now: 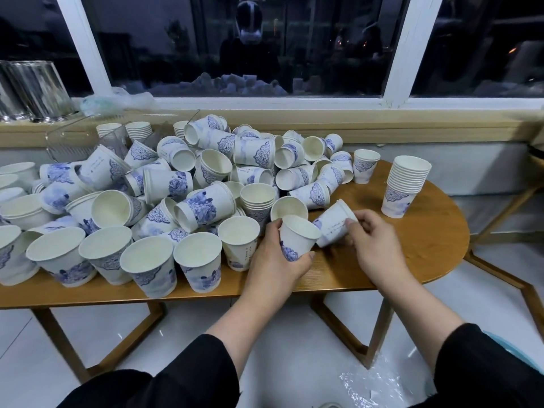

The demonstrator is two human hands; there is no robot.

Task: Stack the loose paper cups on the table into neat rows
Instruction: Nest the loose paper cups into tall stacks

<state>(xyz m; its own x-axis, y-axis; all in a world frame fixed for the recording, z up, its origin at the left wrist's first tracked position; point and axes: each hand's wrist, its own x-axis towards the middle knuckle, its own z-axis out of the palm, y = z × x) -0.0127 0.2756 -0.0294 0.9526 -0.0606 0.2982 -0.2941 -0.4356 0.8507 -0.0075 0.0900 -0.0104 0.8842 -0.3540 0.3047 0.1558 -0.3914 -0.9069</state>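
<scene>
A: What carries everything?

B: A wooden surface with a rounded right end, set against a window sill along its far edge.

A: And the biggest thing on it?

B: A jumbled pile of paper cups, white with blue prints, covering the left and middle of the surface up to the far edge. Many lie on their sides; a row along the near edge stands upright, mouths up.

A: Anything already stacked?

B: A tall nested stack stands upright near the right end, well apart from the pile. A short stack stands by the far edge, just beside the pile's right fringe. A few more low stacks show behind the pile at the far-left corner.

A: Where are the hands?

B: Both at the pile's right fringe, near the near edge. The left hand grips an upright cup, fingers curled round its side, thumb near its base. The right hand holds a tilted cup, its mouth pointing away toward the far right, fingers curled over its rim and wall. The two cups touch or nearly touch; I cannot tell which.

A: Anything else?

B: Clear glasses stand on the sill at far left.
</scene>
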